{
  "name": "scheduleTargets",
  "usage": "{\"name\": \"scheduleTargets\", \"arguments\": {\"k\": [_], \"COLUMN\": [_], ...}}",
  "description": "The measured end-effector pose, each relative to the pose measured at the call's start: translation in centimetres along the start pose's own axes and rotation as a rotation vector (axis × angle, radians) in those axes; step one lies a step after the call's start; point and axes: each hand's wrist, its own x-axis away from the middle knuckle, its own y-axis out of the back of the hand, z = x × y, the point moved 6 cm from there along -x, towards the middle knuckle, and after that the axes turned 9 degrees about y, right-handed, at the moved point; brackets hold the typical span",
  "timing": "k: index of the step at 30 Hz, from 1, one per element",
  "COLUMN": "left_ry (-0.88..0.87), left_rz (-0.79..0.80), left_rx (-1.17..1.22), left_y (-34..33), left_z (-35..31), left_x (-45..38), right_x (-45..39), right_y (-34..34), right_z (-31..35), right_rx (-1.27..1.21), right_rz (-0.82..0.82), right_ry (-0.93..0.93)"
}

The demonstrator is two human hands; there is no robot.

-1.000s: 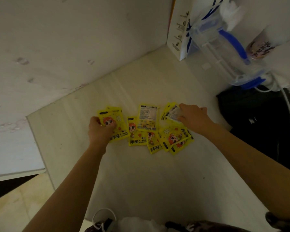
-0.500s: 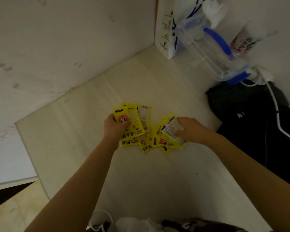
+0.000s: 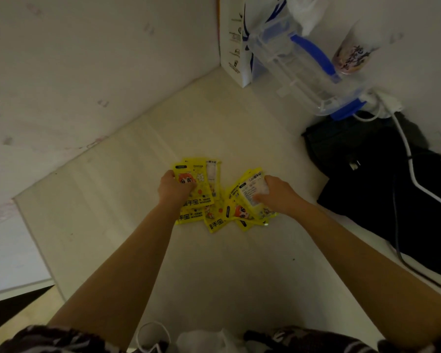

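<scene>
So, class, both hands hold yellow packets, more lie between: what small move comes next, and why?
Probably draw both inward to sweep the loose packets on the table into one stack: the left hand grips the left bunch, the right hand the right bunch, and those few lie between.

Both bare arms reach out from the near edge of the counter toward its middle. The left hand curls round a yellow packet. The right hand curls round a second packet.
</scene>
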Motion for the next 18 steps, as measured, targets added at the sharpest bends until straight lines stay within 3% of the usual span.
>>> {"name": "scheduleTargets", "arguments": {"k": [9, 18], "left_ry": [0.047, 0.066], "left_rz": [-0.031, 0.002], "left_rx": [-0.006, 0.179], "left_y": [-0.5, -0.7], "left_z": [-0.3, 0.0], "left_x": [0.3, 0.9], "right_x": [0.0, 0.4], "right_y": [0.1, 1.3], "right_z": [-0.2, -0.4], "right_rx": [0.001, -0.079], "right_rz": [-0.021, -0.141], "right_ry": [0.008, 0.001]}}
